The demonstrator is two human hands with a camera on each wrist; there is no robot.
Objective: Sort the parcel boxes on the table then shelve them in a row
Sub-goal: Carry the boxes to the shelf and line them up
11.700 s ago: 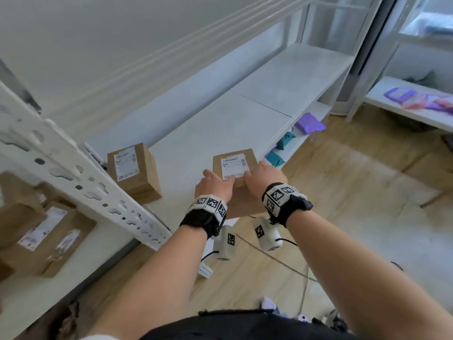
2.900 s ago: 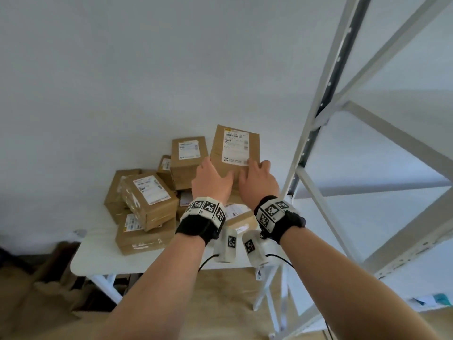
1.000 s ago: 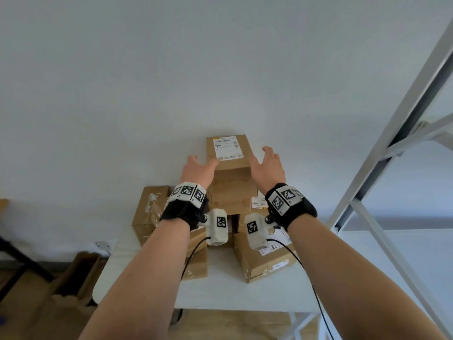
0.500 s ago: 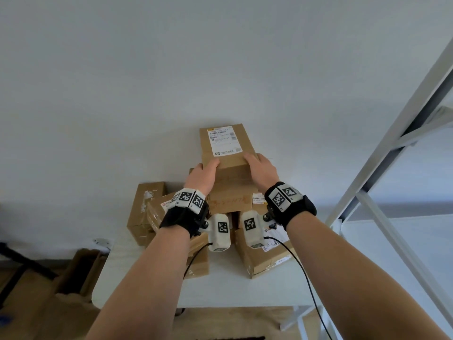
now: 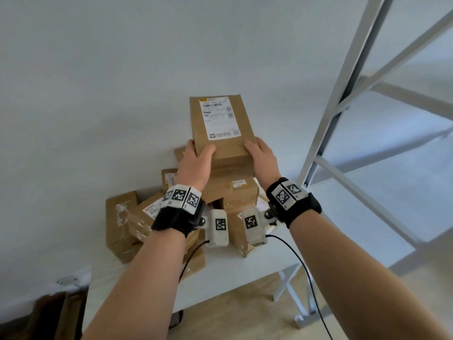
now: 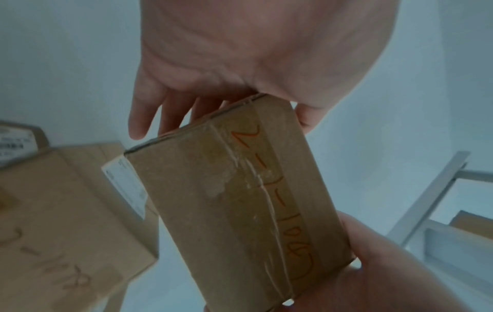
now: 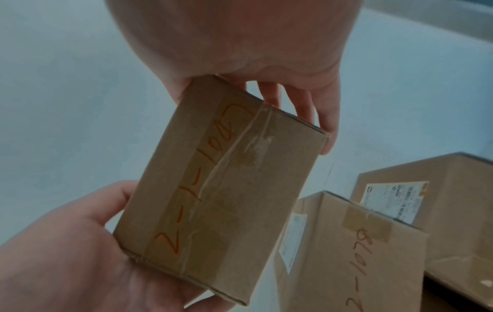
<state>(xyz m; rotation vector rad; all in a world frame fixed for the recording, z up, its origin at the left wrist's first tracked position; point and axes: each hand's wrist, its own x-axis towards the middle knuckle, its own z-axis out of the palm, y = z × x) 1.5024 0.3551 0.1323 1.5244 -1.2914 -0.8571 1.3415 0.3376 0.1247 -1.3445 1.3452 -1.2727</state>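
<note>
Only wrist views show parcel box (image 6: 240, 206) handwriting, 2-1-100.

White table (image 5: 257, 263) bears stacked parcel boxes (image 5: 122, 222).

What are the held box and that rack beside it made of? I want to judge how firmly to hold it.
Held box: brown corrugated cardboard by the look, matte, with a paper label and glossy clear tape over its seam. Rack: probably painted metal, with thin, smooth, pale grey bars. Left hand and right hand grip the box's lower corners.

Black wristbands (image 5: 176, 218) with checkered markers
</note>
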